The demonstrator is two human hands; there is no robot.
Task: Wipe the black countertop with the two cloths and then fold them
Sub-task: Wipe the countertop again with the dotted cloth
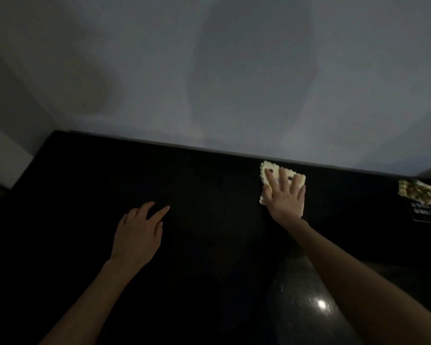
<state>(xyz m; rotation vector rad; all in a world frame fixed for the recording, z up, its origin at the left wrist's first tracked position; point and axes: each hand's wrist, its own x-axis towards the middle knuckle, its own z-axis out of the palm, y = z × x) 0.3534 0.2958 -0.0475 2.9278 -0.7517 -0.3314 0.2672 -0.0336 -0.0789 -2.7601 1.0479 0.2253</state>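
— What surface is this?
— You face a glossy black desk (209,232) that fills the lower half of the frame, with its far edge against a plain grey wall (209,70). The room is dim. A light's reflection (321,304) glints on the desk at lower right.

— Where are the cloths?
— Your right hand (285,196) lies flat with fingers spread, pressing a pale cloth (299,179). This cloth has dark dots and a scalloped edge, and it sits right of centre near the far edge. The second cloth (421,192), patterned and crumpled, sits at the far right of the frame, well apart, partly on a dark card (423,215).

— And the other hand?
— Your left hand (137,232) is left of centre over bare desk, fingers loosely extended and holding nothing. I cannot tell whether it touches the desk.

— Any writing?
— There is white lettering on the card, too blurred to read.
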